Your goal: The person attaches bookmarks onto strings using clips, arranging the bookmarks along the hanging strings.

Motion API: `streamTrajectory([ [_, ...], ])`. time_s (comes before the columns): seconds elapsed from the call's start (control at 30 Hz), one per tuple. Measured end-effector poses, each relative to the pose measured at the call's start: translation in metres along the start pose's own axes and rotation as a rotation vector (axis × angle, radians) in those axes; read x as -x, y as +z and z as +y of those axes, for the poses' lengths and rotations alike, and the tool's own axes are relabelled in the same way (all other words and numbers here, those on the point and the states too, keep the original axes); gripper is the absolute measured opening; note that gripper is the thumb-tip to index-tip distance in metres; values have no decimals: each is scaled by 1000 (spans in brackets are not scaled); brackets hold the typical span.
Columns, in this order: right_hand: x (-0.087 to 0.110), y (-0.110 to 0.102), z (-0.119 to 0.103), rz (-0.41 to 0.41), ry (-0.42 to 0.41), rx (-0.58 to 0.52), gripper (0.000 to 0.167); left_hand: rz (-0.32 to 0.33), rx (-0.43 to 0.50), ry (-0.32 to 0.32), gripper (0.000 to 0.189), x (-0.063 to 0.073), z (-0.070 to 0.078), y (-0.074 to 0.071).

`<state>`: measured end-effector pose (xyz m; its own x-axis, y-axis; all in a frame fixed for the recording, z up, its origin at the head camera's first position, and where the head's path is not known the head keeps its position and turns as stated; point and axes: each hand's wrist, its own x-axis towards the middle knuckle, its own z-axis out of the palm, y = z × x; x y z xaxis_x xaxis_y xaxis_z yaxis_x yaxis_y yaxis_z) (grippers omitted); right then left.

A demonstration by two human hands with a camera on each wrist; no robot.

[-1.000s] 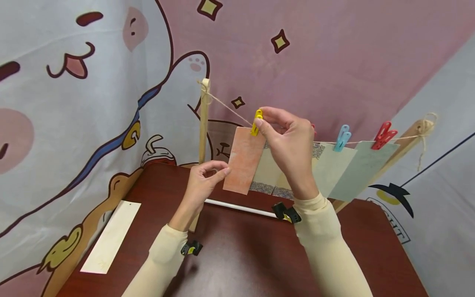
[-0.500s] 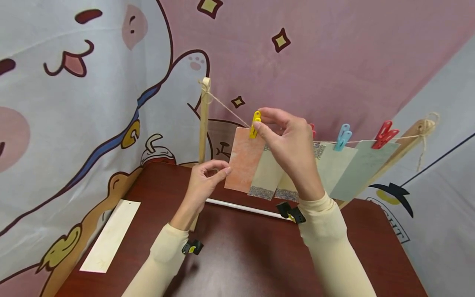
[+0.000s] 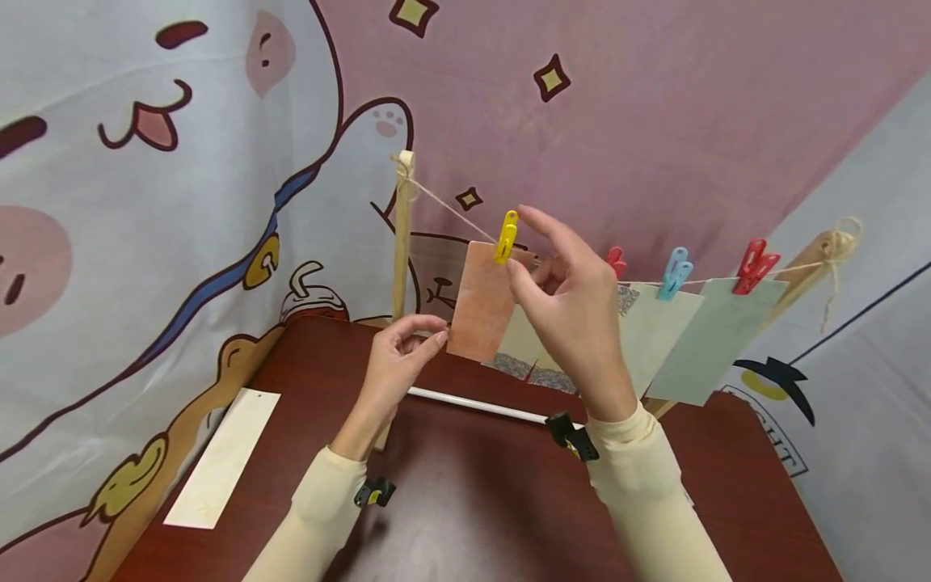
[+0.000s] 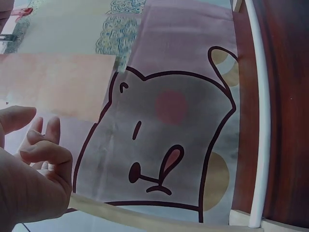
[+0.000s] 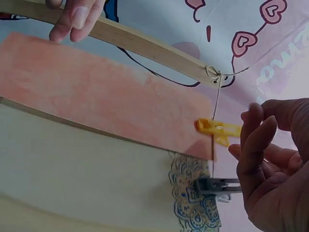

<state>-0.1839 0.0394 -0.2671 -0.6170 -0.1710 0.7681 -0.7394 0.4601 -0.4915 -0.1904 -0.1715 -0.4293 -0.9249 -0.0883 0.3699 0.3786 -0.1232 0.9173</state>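
An orange paper card (image 3: 480,303) hangs from the twine (image 3: 454,212), held by a yellow clothespin (image 3: 507,236). My right hand (image 3: 570,295) is just right of that clothespin, thumb and forefinger spread apart; in the right wrist view its fingers are close to the clothespin's tail. My left hand (image 3: 403,356) stays at the card's left edge with loosely bent fingers. In the right wrist view its fingertips (image 5: 79,18) meet or nearly meet the card's edge. The left wrist view has a gap between its thumb and fingers.
Cream cards with lace-like print (image 5: 82,159), a pale card (image 3: 658,323) and a grey-green card (image 3: 720,339) hang rightward, with blue (image 3: 675,275) and red clothespins (image 3: 755,267). Wooden posts (image 3: 402,242) hold the twine. A white rod (image 3: 473,402) lies below; a white card (image 3: 224,461) lies left.
My right thumb and forefinger have parted from the yellow clothespin, which stays on the twine and orange card. The card has swung slightly. The left hand has barely moved.
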Motion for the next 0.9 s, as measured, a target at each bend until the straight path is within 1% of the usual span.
streamTrajectory([
  [0.2, 12, 4, 8, -6, -55, -72, 57, 26, 25, -2, 18, 11, -2, -4],
  [0.33, 20, 7, 11, 8, -95, -112, 53, 36, 18, 2, 19, 17, -3, -6],
  [0.47, 29, 6, 12, 23, -114, -141, 49, 14, -40, 14, 21, 21, -1, -8],
  [0.57, 36, 4, 15, 16, -115, -173, 48, 5, -111, 14, 21, 26, 0, -10],
  [0.63, 40, 4, 17, 23, -117, -202, 46, -3, -138, 8, 23, 30, 0, -13],
  [0.73, 45, 3, 22, 56, -132, -234, 41, -7, -166, -8, 25, 37, 0, -17],
  [0.9, 55, -1, 30, 104, -144, -237, 35, 1, -205, -37, 27, 44, 4, -20],
])
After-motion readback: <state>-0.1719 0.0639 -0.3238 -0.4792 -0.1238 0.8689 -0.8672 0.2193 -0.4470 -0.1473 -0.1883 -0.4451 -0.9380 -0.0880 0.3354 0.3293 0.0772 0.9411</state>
